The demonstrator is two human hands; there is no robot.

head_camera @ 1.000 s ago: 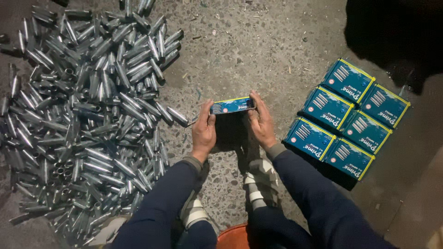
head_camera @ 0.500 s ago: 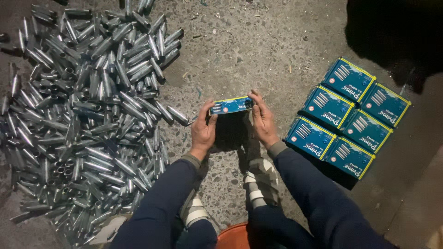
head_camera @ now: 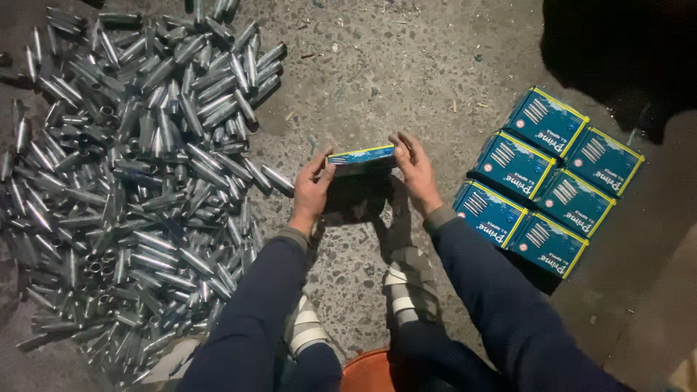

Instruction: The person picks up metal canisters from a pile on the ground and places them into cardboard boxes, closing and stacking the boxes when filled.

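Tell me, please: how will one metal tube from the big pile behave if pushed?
A metal tube is round and smooth, so it would probably roll on the concrete floor. It looks rigid and likely slippery. Neighbours in the pile may shift.

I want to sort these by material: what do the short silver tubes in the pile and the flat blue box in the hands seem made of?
Short silver tubes: likely plated steel, with bright, hard glints. Flat blue box: probably printed cardboard, with sharp folded edges and yellow trim.

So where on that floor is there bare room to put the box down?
Bare floor lies between the pipe heap and the stacked boxes, beyond the hands. The left side is crowded with pipes; the feet fill the near ground.
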